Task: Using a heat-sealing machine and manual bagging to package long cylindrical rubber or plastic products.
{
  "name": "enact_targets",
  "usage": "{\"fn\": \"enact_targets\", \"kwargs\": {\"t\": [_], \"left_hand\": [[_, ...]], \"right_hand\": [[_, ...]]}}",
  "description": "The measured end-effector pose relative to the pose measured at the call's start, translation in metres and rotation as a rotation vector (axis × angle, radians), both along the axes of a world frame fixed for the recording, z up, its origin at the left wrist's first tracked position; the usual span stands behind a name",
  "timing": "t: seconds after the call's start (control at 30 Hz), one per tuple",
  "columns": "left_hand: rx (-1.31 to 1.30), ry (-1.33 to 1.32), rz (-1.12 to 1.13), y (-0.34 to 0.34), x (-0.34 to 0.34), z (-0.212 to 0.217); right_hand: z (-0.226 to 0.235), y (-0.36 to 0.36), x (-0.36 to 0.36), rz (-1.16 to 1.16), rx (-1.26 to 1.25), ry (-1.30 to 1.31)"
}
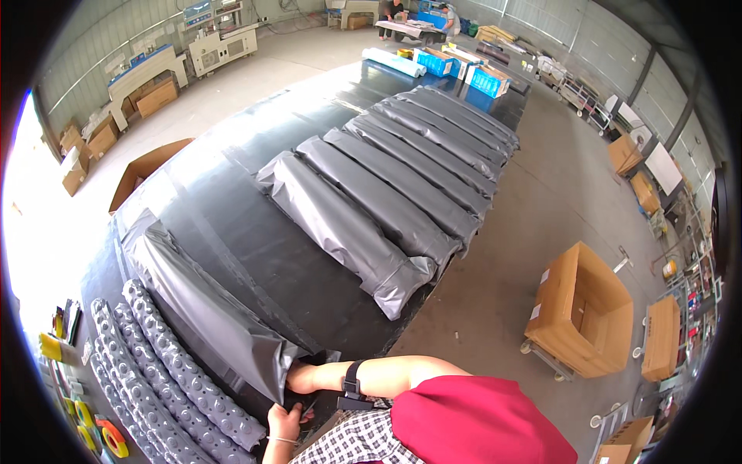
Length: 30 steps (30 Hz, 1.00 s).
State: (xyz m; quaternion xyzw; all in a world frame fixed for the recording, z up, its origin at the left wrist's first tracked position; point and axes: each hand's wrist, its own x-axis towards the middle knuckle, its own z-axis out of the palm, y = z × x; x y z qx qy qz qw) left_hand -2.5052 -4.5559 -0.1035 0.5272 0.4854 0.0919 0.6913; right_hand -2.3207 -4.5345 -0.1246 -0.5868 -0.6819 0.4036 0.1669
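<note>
A long grey plastic bag (202,303) lies on the black-covered table (255,251), its near end bunched up beside my hands. My right hand (301,378) is at that end, touching the film; its fingers are hidden by the folds. Just below, my left hand (284,423) is closed near the bag's corner, and what its fingers hold is too small to make out. Left of the bag lie several long grey rolls with a bumpy surface (189,379). Farther along the table, several filled grey bags (352,224) rest side by side in a row.
Yellow and orange tape rolls (114,441) sit at the lower left. An open cardboard box (553,313) stands on a wheeled cart to the right. Blue-and-white boxes (487,80) and a pale film roll (394,62) are at the table's far end. Two people work at a distant table (410,28).
</note>
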Motion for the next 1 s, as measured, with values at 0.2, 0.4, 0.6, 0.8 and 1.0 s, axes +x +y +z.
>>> {"fn": "enact_targets", "kwargs": {"t": [0.2, 0.4, 0.6, 0.8, 1.0], "left_hand": [[-0.182, -0.017, 0.191, -0.014, -0.024, -0.009], [-0.125, -0.060, 0.280, -0.027, -0.039, -0.030], [-0.082, -0.103, 0.380, -0.039, -0.036, -0.012], [-0.017, -0.058, 0.431, -0.051, -0.028, 0.002], [0.019, -0.070, 0.525, -0.054, -0.018, 0.003]], "right_hand": [[0.034, -0.052, 0.041, 0.180, 0.319, -0.234], [0.026, -0.079, 0.020, 0.277, 0.411, 0.074], [0.035, -0.048, -0.014, 0.414, 0.659, -0.067], [0.037, -0.052, -0.027, 0.375, 0.825, -0.223], [0.037, -0.057, -0.027, 0.265, 0.647, 0.091]]}}
